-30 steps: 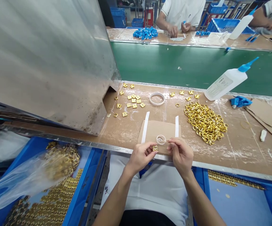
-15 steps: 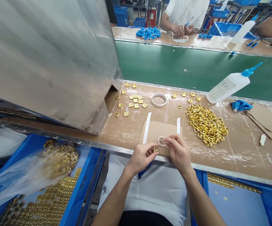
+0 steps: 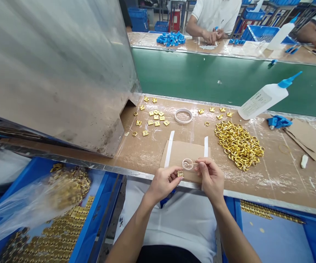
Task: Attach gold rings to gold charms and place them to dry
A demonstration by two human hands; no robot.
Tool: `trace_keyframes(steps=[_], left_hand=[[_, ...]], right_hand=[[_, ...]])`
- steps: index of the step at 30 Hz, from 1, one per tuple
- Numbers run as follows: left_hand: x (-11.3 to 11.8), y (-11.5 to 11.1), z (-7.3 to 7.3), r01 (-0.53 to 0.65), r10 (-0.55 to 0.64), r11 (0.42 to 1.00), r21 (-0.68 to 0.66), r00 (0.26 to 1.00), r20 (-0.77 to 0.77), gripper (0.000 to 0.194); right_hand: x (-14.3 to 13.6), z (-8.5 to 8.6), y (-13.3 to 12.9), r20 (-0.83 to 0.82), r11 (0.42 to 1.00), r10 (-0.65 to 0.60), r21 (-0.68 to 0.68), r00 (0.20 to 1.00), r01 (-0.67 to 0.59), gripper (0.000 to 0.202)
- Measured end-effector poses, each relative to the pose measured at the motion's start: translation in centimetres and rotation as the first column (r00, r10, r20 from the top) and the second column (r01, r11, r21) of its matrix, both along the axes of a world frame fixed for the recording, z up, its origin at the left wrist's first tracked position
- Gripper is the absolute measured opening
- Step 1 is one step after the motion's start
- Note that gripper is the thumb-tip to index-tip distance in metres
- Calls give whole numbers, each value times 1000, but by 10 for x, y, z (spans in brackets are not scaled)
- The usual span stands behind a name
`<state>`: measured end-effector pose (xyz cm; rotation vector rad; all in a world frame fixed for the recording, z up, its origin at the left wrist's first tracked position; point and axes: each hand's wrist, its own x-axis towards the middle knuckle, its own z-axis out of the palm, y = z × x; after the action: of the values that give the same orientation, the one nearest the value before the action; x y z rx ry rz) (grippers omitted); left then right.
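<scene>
1. At the near edge of the surface (image 3: 278,182), a small gold square piece (image 3: 180,174) is pinched between the left hand's (image 3: 162,182) thumb and fingers.
2. Just beside it, a thin stick (image 3: 195,163) is held in a narrow pinch by the right hand (image 3: 212,179); its tip is over or in a small clear dish (image 3: 184,167), which of the two cannot be told.
3. The gold piece is judged light, stiff and slick, best gripped by opposite edges; the stick looks slender and easily bent, so a light hold is called for.
4. Under the dish, a cardboard pad (image 3: 187,149) is crossed by white strips (image 3: 169,149). Reach is judged easiest forward over this pad.
5. Rightward movement is bounded by heaped gold rings (image 3: 238,145), leftward movement by a metal panel (image 3: 92,91).
6. Farther off, a white ring (image 3: 183,122) is flanked by loose gold pieces (image 3: 156,117); the far edge is bordered by a green belt (image 3: 180,69).
</scene>
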<state>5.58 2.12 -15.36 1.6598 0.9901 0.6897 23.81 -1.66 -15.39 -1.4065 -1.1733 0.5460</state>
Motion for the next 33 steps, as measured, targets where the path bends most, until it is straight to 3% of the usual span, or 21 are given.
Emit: trace_keyframes(steps=[3,6,16,33], left_hand=[[1,1,1,-12,12,1000,9,999,-33,22],[3,1,1,-14,15,1000,21,998,-61,23],[2,1,3,7,-2,999,53,996,-86,22],[2,1,4,18,-13,998,67,997,-78,20]], right_hand=[[-4,-1,-7,-110,999,-32,-7,993,31,29],[-9,-4,-14,-112,998,-50,20,992,53,26],[-16,-9,-17,225,983,69,152,972,-105,19],[-15,-9,-17,348,973,102,160,932,-166,22]])
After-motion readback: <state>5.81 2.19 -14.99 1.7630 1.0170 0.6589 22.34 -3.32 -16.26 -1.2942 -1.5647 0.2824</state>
